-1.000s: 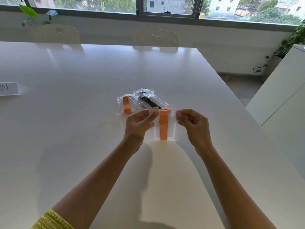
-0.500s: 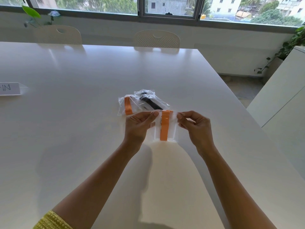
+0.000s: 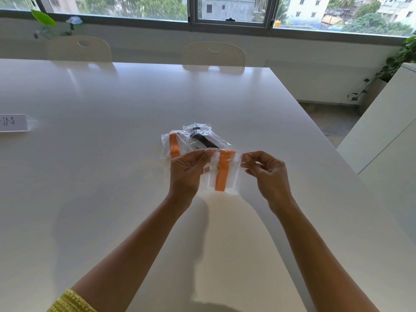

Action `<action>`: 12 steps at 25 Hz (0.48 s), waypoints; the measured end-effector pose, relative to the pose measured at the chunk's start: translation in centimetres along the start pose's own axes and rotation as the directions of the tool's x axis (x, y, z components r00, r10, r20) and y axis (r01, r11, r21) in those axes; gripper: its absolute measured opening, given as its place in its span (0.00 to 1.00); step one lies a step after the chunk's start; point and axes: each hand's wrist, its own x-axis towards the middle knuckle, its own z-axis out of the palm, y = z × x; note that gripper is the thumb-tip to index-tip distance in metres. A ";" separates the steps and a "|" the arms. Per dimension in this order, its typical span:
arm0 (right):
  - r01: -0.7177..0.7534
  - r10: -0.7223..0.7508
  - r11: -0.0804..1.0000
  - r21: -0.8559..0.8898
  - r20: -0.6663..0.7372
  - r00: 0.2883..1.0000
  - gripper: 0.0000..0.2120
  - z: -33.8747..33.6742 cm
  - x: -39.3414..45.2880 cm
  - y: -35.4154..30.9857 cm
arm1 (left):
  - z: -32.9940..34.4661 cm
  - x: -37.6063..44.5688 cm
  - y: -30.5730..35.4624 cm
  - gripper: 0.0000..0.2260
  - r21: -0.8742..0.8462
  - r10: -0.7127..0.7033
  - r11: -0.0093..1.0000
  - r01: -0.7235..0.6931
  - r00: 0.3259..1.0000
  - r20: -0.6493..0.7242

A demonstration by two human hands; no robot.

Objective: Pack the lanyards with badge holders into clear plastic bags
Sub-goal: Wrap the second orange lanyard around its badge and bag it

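Two hands pinch one clear bag's top edge.
Left hand [image 3: 186, 170] and right hand [image 3: 267, 174] grip opposite corners of the bag [image 3: 231, 174]; the orange lanyard [image 3: 221, 172] hangs upright between them.

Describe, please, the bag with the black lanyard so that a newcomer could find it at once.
Start at the big white table and look just beyond the hands, left and right, where two clear bags lie. The bag with the black lanyard is the right one, slightly farther back. Its neighbour and the held bag both show an orange strap instead.
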 end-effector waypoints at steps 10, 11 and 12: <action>-0.026 0.010 0.992 0.120 0.132 0.991 0.07 0.1 1.4 -0.8 | -0.7 1.2 -0.8 0.10 -0.056 -0.030 0.998 0.032 0.998 0.048; -0.054 0.020 0.982 0.181 0.185 0.983 0.07 0.0 1.6 -1.0 | -0.8 1.3 -0.9 0.09 -0.065 -0.057 0.996 0.063 0.994 0.093; -0.084 0.032 0.971 0.224 0.227 0.973 0.07 -0.1 1.9 -1.2 | -0.9 1.4 -1.0 0.07 -0.058 -0.092 0.993 0.102 0.985 0.147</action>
